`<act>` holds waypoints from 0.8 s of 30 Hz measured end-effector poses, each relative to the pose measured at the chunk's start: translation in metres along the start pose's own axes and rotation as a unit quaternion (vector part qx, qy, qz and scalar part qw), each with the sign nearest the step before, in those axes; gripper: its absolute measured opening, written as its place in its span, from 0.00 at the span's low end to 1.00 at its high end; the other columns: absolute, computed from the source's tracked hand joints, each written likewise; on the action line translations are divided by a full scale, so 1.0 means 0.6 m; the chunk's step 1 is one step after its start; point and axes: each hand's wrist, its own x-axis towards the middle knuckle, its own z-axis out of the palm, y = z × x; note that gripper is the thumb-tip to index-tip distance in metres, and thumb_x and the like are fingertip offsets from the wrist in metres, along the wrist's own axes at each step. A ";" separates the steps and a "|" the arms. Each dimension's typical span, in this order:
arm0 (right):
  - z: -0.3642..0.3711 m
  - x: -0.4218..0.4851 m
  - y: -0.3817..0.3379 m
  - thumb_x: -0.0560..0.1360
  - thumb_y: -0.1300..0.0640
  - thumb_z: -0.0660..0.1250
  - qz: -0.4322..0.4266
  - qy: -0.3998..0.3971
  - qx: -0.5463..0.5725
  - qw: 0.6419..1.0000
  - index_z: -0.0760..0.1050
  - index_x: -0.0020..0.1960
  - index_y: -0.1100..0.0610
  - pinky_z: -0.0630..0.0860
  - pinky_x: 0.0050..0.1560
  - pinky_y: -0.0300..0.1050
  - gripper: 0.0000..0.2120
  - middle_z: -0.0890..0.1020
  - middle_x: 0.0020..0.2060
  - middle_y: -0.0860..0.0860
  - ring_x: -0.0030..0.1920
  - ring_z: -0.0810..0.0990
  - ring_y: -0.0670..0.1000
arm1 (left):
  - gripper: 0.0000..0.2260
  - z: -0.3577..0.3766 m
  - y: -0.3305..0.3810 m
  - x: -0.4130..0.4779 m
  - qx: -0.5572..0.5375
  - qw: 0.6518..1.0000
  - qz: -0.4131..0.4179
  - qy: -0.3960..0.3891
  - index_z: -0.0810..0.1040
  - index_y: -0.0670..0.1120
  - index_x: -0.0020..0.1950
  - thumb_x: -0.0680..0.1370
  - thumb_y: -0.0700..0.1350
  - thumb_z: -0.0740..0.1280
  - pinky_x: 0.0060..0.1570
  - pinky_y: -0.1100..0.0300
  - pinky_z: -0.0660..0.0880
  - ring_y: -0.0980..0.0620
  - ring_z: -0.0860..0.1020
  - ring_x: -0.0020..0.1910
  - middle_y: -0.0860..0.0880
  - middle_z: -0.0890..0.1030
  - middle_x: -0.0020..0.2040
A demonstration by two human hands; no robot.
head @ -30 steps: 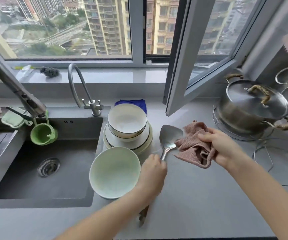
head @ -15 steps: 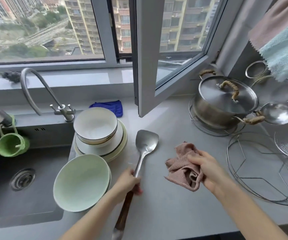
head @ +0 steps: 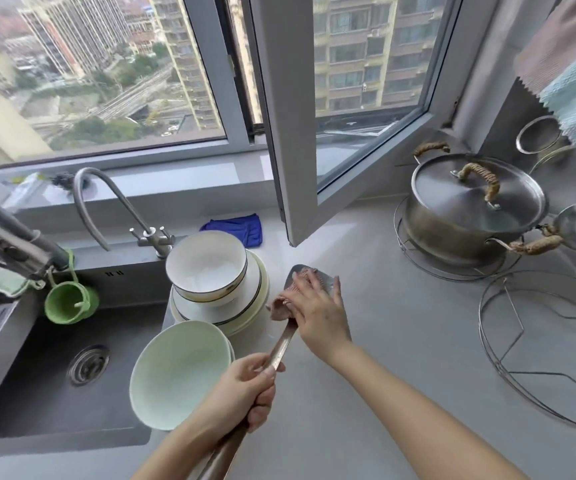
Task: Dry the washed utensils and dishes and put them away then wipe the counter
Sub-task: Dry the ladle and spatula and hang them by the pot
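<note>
My spatula is smooth, shiny metal. The pink cloth under my right hand looks soft and fuzzy. The white bowl and the pale green bowl are smooth and glossy, like china. The grey surface is smooth and dull. The pot is brushed metal, with rough rope wound round its 3 handles.

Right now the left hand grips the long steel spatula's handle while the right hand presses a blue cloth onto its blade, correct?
No. The head view shows the left hand gripping the handle of the long steel spatula while the right hand presses a pink cloth onto its blade; the blue cloth lies on the counter.
</note>
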 end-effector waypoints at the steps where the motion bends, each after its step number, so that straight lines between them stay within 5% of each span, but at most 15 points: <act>1: -0.004 0.009 0.005 0.77 0.47 0.50 0.012 0.003 -0.008 1.000 0.80 0.54 0.46 0.53 0.67 0.67 0.20 0.78 0.64 0.51 0.68 0.73 0.58 | 0.07 0.000 -0.001 -0.008 0.010 1.000 0.005 -0.002 0.69 0.35 0.54 0.82 0.37 0.55 0.17 0.70 0.59 0.56 0.58 0.18 0.49 0.61 0.26; 4: -0.032 0.037 0.033 0.81 0.47 0.47 0.098 -0.048 0.002 0.994 0.74 0.63 0.43 0.48 0.73 0.60 0.19 0.70 0.71 0.47 0.73 0.64 0.53 | 0.08 -0.003 -0.004 -0.032 0.059 0.998 0.017 -0.017 0.69 0.33 0.56 0.82 0.37 0.56 0.16 0.68 0.60 0.55 0.59 0.18 0.49 0.62 0.27; 7: -0.072 0.058 0.064 0.81 0.48 0.52 0.189 -0.112 0.179 0.959 0.75 0.44 0.46 0.69 0.54 0.51 0.14 0.81 0.45 0.49 0.51 0.77 0.55 | 0.09 -0.008 -0.002 -0.051 0.093 0.995 0.025 -0.024 0.70 0.34 0.57 0.82 0.39 0.57 0.16 0.68 0.60 0.55 0.61 0.18 0.49 0.63 0.27; 9: -0.089 0.059 0.068 0.79 0.45 0.56 0.229 -0.096 0.305 0.920 0.73 0.38 0.56 0.69 0.43 0.49 0.18 0.75 0.32 0.48 0.37 0.75 0.53 | 0.10 -0.012 0.005 -0.055 0.091 0.995 0.025 -0.036 0.71 0.35 0.57 0.81 0.41 0.60 0.17 0.67 0.60 0.54 0.60 0.19 0.50 0.63 0.27; 11: -0.100 0.057 0.065 0.77 0.43 0.60 0.263 -0.065 0.358 0.894 0.75 0.38 0.63 0.70 0.40 0.47 0.23 0.75 0.30 0.50 0.34 0.73 0.50 | 0.14 -0.015 0.011 -0.054 0.082 0.995 0.024 -0.053 0.72 0.36 0.57 0.77 0.44 0.63 0.17 0.67 0.60 0.54 0.59 0.20 0.50 0.62 0.27; 14: -0.115 0.053 0.053 0.77 0.47 0.61 0.321 -0.001 0.311 0.894 0.69 0.26 0.57 0.67 0.35 0.46 0.24 0.72 0.24 0.50 0.31 0.71 0.53 | 0.11 -0.014 0.014 -0.051 0.055 0.996 0.016 -0.073 0.73 0.36 0.55 0.78 0.42 0.64 0.17 0.68 0.59 0.56 0.57 0.20 0.50 0.60 0.27; 16: -0.118 0.054 0.058 0.77 0.49 0.59 0.394 0.035 0.288 0.872 0.69 0.27 0.56 0.67 0.36 0.46 0.21 0.75 0.27 0.52 0.34 0.74 0.56 | 0.07 -0.008 0.016 -0.050 0.041 0.996 0.006 -0.083 0.72 0.36 0.54 0.80 0.40 0.61 0.17 0.69 0.58 0.57 0.57 0.20 0.50 0.59 0.27; 17: -0.121 0.055 0.068 0.77 0.51 0.58 0.442 0.066 0.309 0.840 0.71 0.30 0.57 0.68 0.38 0.46 0.18 0.79 0.33 0.54 0.37 0.76 0.56 | 0.08 -0.007 0.016 -0.053 0.035 0.995 0.000 -0.089 0.72 0.36 0.54 0.79 0.40 0.60 0.17 0.69 0.58 0.57 0.57 0.19 0.49 0.58 0.28; 19: -0.145 0.055 0.101 0.78 0.53 0.54 0.514 0.123 0.472 0.705 0.75 0.40 0.57 0.68 0.35 0.43 0.15 0.83 0.51 0.51 0.38 0.77 0.54 | 0.10 -0.009 0.018 -0.065 0.003 0.994 -0.017 -0.103 0.72 0.37 0.54 0.77 0.41 0.61 0.17 0.70 0.58 0.57 0.57 0.18 0.50 0.58 0.26; 21: -0.185 0.050 0.129 0.81 0.53 0.50 0.522 0.178 0.612 0.567 0.78 0.48 0.57 0.68 0.24 0.37 0.18 0.82 0.52 0.44 0.28 0.74 0.49 | 0.13 -0.018 0.023 -0.075 -0.032 0.993 -0.032 -0.107 0.72 0.37 0.55 0.74 0.43 0.61 0.17 0.71 0.58 0.58 0.57 0.16 0.50 0.59 0.25; 23: -0.213 0.035 0.149 0.83 0.52 0.50 0.495 0.247 0.631 0.543 0.75 0.47 0.62 0.71 0.16 0.38 0.19 0.83 0.32 0.50 0.20 0.76 0.51 | 0.16 -0.027 0.028 -0.073 -0.054 0.993 -0.046 -0.094 0.72 0.37 0.56 0.75 0.47 0.59 0.18 0.71 0.58 0.58 0.58 0.16 0.50 0.60 0.26; 24: -0.224 0.027 0.148 0.83 0.51 0.51 0.475 0.260 0.614 0.575 0.74 0.46 0.63 0.76 0.20 0.43 0.19 0.83 0.31 0.53 0.24 0.80 0.52 | 0.17 -0.026 0.031 -0.067 -0.063 0.992 -0.056 -0.093 0.73 0.38 0.57 0.77 0.49 0.57 0.18 0.70 0.58 0.57 0.59 0.16 0.49 0.61 0.26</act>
